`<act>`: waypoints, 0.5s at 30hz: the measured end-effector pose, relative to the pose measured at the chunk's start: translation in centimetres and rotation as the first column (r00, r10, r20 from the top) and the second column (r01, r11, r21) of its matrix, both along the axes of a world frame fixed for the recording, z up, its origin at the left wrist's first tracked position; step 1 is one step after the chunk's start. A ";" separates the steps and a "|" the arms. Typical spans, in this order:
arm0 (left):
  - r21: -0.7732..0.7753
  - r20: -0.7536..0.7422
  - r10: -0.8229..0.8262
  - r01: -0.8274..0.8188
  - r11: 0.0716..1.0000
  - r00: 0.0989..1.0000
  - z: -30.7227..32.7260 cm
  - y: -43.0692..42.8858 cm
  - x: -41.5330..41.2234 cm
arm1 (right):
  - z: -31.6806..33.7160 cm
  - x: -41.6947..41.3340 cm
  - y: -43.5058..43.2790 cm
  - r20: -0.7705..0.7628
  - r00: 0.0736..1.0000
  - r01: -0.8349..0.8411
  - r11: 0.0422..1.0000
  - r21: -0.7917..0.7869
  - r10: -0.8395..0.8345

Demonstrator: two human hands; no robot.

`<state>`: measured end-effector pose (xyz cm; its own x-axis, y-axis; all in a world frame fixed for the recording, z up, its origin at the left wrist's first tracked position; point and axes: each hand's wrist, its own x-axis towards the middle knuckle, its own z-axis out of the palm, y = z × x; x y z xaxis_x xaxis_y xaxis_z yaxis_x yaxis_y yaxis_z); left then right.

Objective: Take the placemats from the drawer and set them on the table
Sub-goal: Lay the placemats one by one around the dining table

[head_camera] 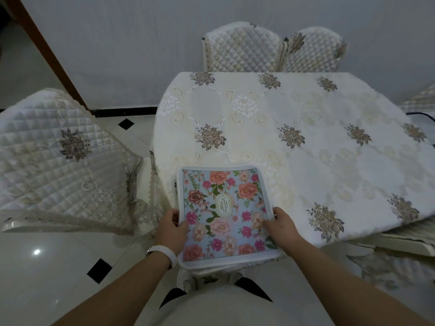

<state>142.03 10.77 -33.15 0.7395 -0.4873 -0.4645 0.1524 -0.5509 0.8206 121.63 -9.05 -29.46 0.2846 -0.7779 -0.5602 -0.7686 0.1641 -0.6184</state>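
Note:
A stack of square placemats, pale blue with pink and orange flowers and a white border, is held flat over the near edge of the table. My left hand grips the stack's left edge with the thumb on top. My right hand grips its right edge the same way. The table wears a cream embroidered cloth with brown flower motifs. No drawer is in view.
A quilted cream chair stands at the left, close to the table. Two more quilted chairs stand behind the table against the wall. Another chair seat shows under the table's right side. The floor is glossy white tile.

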 end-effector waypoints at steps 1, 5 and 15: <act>-0.023 0.014 0.006 -0.005 1.000 1.000 0.2 -0.1 0.0 | 0.1 0.0 0.1 0.013 1.000 0.008 1.000 0.010 -0.008; -0.061 0.063 -0.021 0.025 0.998 0.998 1.0 -0.9 -0.3 | 0.4 -0.6 0.3 0.048 0.998 0.027 1.000 -0.001 -0.027; -0.150 -0.067 -0.148 0.136 0.979 0.987 2.4 -5.5 -2.6 | 2.0 -6.3 0.7 0.127 0.963 0.244 0.969 -0.046 -0.237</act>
<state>139.39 5.24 -30.74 0.6224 -0.6510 -0.4345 0.1475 -0.4477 0.8819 115.30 -8.37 -27.46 0.1474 -0.8630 -0.4833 -0.6308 0.2943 -0.7180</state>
